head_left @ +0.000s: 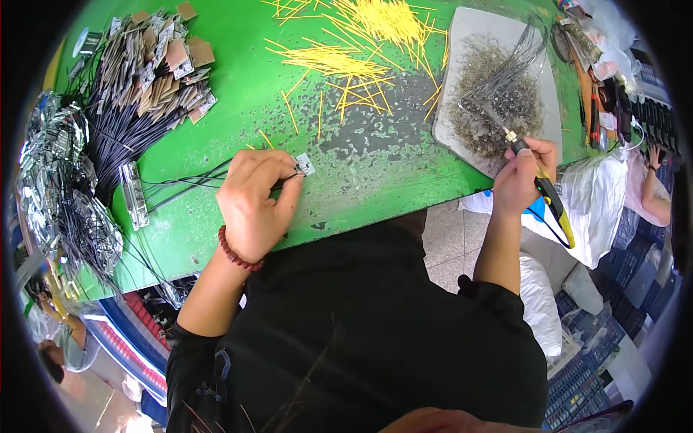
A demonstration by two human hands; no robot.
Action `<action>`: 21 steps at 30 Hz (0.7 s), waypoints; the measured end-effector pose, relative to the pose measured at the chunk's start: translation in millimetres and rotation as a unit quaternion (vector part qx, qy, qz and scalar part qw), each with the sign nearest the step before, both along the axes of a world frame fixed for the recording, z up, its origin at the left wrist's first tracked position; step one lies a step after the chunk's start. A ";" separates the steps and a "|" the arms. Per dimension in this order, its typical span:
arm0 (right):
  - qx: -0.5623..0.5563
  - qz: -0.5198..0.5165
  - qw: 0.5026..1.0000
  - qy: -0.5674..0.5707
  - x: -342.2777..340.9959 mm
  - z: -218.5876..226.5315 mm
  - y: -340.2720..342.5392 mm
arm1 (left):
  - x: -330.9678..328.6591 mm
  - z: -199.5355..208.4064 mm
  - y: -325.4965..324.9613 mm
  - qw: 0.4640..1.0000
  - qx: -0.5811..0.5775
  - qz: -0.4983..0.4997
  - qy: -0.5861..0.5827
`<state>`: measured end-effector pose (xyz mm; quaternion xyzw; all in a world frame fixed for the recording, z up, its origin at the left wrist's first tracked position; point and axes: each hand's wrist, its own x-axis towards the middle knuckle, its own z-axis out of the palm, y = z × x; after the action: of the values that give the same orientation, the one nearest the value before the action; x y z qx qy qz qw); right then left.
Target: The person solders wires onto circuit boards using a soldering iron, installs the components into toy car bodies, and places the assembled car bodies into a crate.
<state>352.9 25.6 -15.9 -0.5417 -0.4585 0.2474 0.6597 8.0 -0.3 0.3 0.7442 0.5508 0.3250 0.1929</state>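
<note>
My left hand, with a red bead bracelet at the wrist, is closed in a pinch on black wires near the table's front edge. Just beyond its fingertips lies a small silvery-white plate; whether the wires join it is hidden by the fingers. My right hand grips a yellow-and-black soldering iron. The iron's tip points up and left over a pale board strewn with dark solder bits. A tangle of thin grey solder wire lies on that board, beyond the tip.
Yellow thin tubes lie scattered across the green table. At the left are black-wired pieces with brown tabs, a heap of shiny metal strips and one metal strip. Tools line the right edge. Other people sit at both sides.
</note>
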 end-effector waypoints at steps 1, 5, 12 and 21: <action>-0.009 0.005 1.000 -0.005 0.9 0.0 -2.7 | 0.5 -0.2 0.3 1.000 0.000 -0.001 -0.001; -0.020 -0.015 0.999 -0.026 4.7 -4.3 -5.2 | 2.2 0.3 1.5 1.000 -0.002 -0.003 -0.001; -0.062 0.013 0.996 -0.066 1.4 -4.9 -1.0 | 3.3 -0.3 2.1 1.000 -0.004 0.000 -0.005; -0.049 -0.008 0.998 -0.049 1.4 -8.3 -1.4 | 0.9 0.5 -0.1 1.000 -0.003 0.001 -0.012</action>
<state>354.3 24.2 -24.2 -0.5883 -0.4732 0.2375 0.6113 8.9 -0.4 0.8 0.7389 0.5504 0.3325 0.2015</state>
